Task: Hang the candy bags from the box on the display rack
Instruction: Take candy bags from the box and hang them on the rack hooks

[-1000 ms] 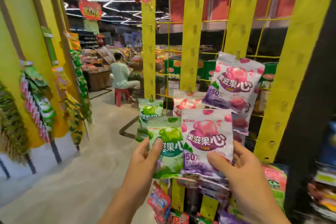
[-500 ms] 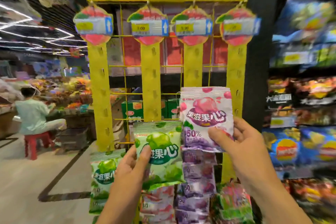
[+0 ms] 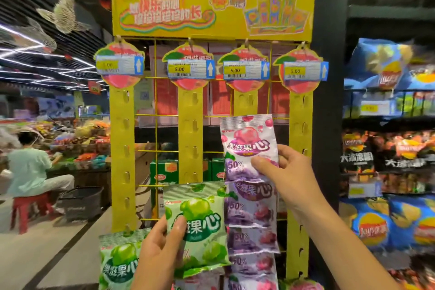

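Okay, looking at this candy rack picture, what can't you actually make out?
Head view only:
1. Whether the purple bag held by the right hand is on a hook: the bag covers the hooks of its strip.
2. Fingers of the left hand behind the green bag: hidden by the bag.
3. Leftmost price tag: print blurred.
4. The box: outside the frame.

Both forearms are seen bare up to the lower frame edge; left hand and right hand are noted bare.
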